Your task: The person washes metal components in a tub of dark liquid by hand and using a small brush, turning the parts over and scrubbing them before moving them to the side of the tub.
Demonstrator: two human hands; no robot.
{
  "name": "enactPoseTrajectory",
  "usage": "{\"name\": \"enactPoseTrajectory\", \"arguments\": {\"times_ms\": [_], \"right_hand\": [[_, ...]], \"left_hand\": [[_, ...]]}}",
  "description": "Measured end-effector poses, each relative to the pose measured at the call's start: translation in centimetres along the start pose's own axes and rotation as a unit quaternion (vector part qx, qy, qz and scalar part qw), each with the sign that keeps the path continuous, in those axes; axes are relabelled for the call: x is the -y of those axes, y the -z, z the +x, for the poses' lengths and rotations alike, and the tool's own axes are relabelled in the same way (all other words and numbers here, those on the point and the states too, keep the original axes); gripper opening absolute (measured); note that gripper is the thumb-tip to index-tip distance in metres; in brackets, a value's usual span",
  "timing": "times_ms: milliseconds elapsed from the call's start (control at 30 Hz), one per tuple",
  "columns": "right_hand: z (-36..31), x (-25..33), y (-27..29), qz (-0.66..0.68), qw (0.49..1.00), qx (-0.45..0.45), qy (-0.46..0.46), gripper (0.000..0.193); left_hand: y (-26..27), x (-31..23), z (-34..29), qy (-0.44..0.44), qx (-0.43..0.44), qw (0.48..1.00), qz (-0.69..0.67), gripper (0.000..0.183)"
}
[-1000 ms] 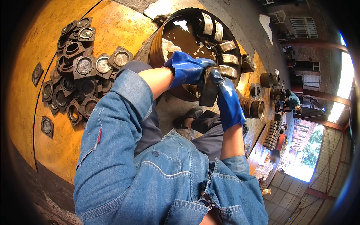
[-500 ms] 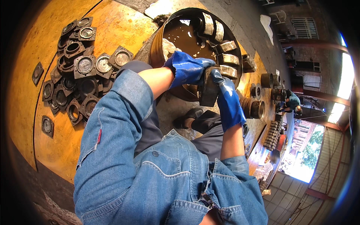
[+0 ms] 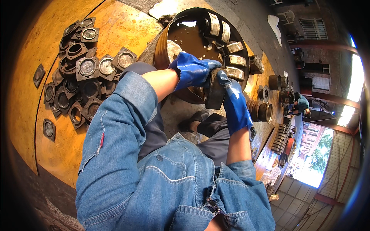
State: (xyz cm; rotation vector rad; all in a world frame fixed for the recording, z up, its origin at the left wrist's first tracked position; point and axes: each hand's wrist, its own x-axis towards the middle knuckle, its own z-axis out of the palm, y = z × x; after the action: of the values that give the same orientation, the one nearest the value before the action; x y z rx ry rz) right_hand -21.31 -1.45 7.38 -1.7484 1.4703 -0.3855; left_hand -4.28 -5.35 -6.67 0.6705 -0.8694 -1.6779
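Both of my hands wear blue rubber gloves. My left hand (image 3: 197, 72) is closed on the upper end of a dark, wet, square-sided metal block (image 3: 214, 94). From the other side my right hand (image 3: 232, 92) grips the same block, thumb along its top. The block is tilted over the near rim of a round metal tub (image 3: 165, 50); the glove fingers hide part of it. Brown liquid (image 3: 189, 36) with pale froth spots lies in the tub. Along the tub's right inner side sit several thick metal blocks (image 3: 236, 61) with pale, wet faces.
A heap of square-flanged metal housings (image 3: 87, 66) lies on the yellow floor plate (image 3: 115, 23) at left. Ringed metal cylinders (image 3: 260, 110) and a row of dark parts (image 3: 281, 138) stand at right. Farther right a person (image 3: 301, 104) bends down. My shoe (image 3: 191, 119) is below the tub.
The froth spots on the liquid have shifted and broken up a little. My hands and the metal block stay almost in place.
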Motion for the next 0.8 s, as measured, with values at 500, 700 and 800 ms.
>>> {"name": "enactPoseTrajectory", "arguments": {"times_ms": [500, 700, 800], "right_hand": [[-0.1, -0.3, 0.6, 0.014, 1.0, -0.006, 0.001, 0.052], [0.2, 0.9, -1.1, -0.001, 1.0, 0.01, 0.016, 0.051], [0.1, 0.4, -0.8, 0.017, 0.999, -0.017, 0.027, 0.049]], "left_hand": [[-1.5, -1.1, -0.2, 0.057, -0.017, 0.997, -0.047, 0.022], [3.4, 3.7, 0.8, -0.196, -0.005, 0.935, 0.295, 0.023], [1.4, 1.7, 0.2, -0.088, 0.023, 0.982, 0.166, 0.023]]}}
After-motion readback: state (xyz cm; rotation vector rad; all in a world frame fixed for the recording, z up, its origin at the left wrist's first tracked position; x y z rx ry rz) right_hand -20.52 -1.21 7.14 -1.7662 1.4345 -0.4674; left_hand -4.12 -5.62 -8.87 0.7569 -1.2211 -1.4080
